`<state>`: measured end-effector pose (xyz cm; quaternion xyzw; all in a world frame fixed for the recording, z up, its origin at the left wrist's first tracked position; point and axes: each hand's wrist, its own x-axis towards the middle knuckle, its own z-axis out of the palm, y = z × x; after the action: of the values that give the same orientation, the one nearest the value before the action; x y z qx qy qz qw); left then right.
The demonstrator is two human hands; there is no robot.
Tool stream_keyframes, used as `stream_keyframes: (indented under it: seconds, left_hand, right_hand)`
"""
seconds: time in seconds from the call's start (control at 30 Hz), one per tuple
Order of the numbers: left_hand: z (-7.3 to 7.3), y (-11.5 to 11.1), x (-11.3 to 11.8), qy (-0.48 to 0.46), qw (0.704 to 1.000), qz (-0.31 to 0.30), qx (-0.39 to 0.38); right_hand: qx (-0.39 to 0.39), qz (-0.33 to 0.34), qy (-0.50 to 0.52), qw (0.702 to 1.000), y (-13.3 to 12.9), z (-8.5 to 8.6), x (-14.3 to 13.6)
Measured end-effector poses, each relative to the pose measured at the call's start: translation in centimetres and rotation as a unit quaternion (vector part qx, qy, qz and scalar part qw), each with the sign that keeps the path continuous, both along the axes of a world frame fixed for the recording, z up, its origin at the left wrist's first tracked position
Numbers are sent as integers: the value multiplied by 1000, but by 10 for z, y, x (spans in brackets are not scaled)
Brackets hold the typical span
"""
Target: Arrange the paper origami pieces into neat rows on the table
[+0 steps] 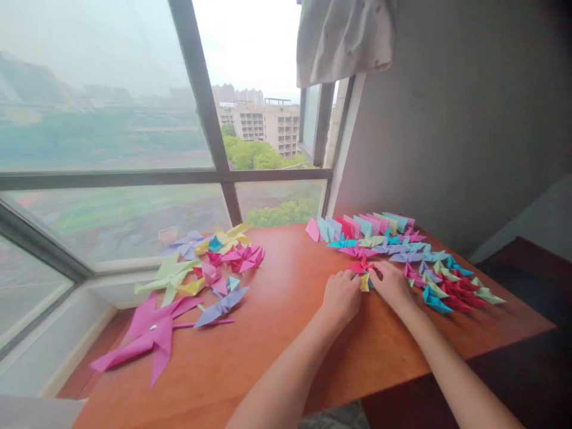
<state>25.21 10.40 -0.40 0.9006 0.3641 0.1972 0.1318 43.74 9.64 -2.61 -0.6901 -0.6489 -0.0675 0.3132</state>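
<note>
At the right part of the wooden table, my left hand (342,298) is closed, its fingertips pinching the left side of a small yellow folded paper (365,282). My right hand (393,285) pinches the same paper from the other side, thumb and fingers drawn together. Much of this piece is hidden by the fingers, so its full shape does not show. Just beyond the fingertips lies a red paper piece (367,264). Beside my right hand spread rows of folded paper figures (465,293) in red, blue, green and purple.
Upright folded papers (357,225) line the back right of the brown table (286,286). On the left lie a magenta pinwheel (154,328), a green pinwheel (171,278) and more folded figures (222,307). Windows (268,202) border the table's far side; a grey wall (438,119) stands at right.
</note>
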Motion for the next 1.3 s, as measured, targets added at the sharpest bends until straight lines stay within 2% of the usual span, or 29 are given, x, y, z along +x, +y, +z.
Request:
stream_keyframes:
  seconds: [0.23,0.37,0.5,0.6,0.67,0.83,0.93,1.0,1.1,1.2,1.3]
  left_hand:
    - [13,-3,-32,-15,999,33,-1]
    - [24,-5,-66,-52,995,81,4]
    - [39,-11,-123,-94,984,148,16]
    - [48,-20,-179,-121,969,212,41]
    - [51,-29,-218,-147,946,272,93]
    - [49,-46,-303,-104,891,402,184]
    - [45,-49,-332,-99,893,400,183]
    - [42,-50,-338,-89,906,383,159]
    - [42,-53,-328,-103,906,377,165]
    - [47,-59,-298,-145,899,361,200]
    - [48,-65,-258,-186,912,307,196]
  right_hand:
    - [18,22,55,998,-2,11,-22]
    - [13,27,106,994,-1,22,-43]
    - [1,53,190,980,6,31,-77]
    - [-25,95,252,963,11,35,-115]
    - [-42,129,283,949,14,37,-147]
    - [-86,228,333,911,13,45,-224]
    - [-104,273,341,894,10,48,-249]
    - [-99,269,327,901,6,48,-250]
    - [-88,247,305,916,-2,45,-228]
    - [-66,205,268,939,-14,37,-177]
    - [-26,123,207,970,-30,30,-102]
